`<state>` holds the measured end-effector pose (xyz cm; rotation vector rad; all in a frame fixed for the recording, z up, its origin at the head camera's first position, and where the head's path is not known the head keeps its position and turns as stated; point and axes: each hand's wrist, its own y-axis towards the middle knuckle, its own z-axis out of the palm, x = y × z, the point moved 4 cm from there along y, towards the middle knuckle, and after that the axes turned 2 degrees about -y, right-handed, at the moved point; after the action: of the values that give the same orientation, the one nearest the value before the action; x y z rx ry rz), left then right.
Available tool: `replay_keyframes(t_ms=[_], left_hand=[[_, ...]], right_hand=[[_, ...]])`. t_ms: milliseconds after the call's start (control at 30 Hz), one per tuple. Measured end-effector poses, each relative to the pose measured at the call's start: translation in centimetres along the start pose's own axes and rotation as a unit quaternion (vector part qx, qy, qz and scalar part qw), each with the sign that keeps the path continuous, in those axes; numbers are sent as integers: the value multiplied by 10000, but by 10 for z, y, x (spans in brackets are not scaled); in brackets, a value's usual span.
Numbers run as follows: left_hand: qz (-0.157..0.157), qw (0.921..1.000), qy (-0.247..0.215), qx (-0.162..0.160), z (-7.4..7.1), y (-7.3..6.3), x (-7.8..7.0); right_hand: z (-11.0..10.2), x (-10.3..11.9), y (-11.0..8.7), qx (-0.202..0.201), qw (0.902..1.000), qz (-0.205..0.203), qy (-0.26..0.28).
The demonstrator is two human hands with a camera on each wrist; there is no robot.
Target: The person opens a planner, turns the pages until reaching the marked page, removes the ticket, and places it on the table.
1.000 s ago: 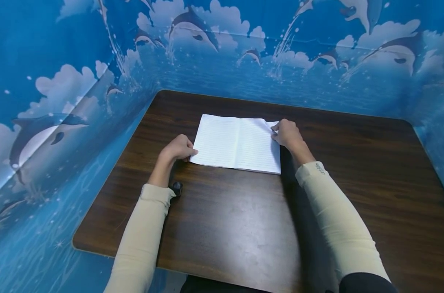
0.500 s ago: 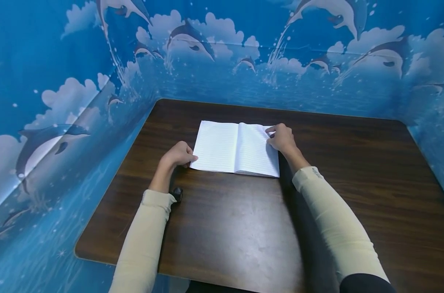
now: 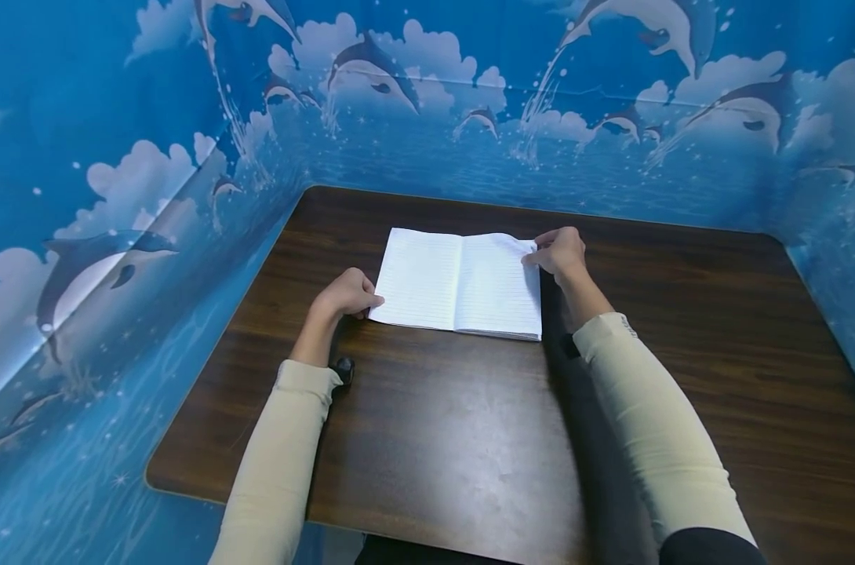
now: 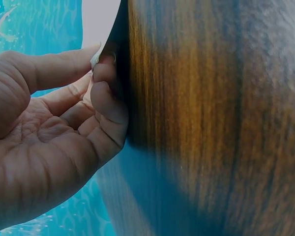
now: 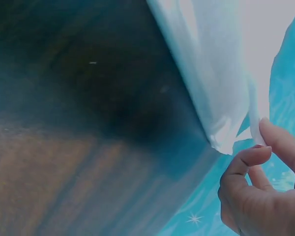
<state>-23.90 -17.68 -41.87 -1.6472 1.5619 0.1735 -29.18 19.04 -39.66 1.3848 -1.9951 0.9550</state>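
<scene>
An open notebook (image 3: 459, 282) with white lined pages lies on the brown wooden table, its crease running front to back. At its front left corner my left hand (image 3: 347, 293) pinches the paper between thumb and curled fingers. The left wrist view shows this hand (image 4: 54, 118) with the thumb on top of the page edge (image 4: 102, 24). My right hand (image 3: 562, 253) is at the back right corner. In the right wrist view that hand (image 5: 265, 187) pinches a page corner (image 5: 258, 132) between thumb and index finger, lifted apart from the pages below.
The wooden table (image 3: 682, 329) extends well to the right of the notebook and in front of it. Blue dolphin-printed sheeting (image 3: 427, 133) hangs behind the table and along its left side.
My right hand first moved inward over the right page, then back out to the corner, where it now pinches a page. My left hand keeps its hold at the front left corner.
</scene>
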Motion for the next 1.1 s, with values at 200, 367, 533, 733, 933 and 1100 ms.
replay_keyframes(t_ms=[200,367,533,733,933,1100], left_hand=[[113,9999,-130,-4,-1,1,1],[182,9998,-99,21,0,1,0],[66,10000,-46,-14,0,-1,-1],[-33,10000,-79,2,0,-2,-1],[-62,9999,-93,-47,-2,-1,0],[-107,9999,-22,-23,-1,0,1]], right_hand=[[-5,11,4,226,9987,402,237],[-7,14,8,869,9918,863,375],[-10,15,6,1529,9824,948,493],[-14,12,8,1537,9792,977,893],[-16,10,11,882,9891,813,850],[-17,10,12,582,9923,701,843]])
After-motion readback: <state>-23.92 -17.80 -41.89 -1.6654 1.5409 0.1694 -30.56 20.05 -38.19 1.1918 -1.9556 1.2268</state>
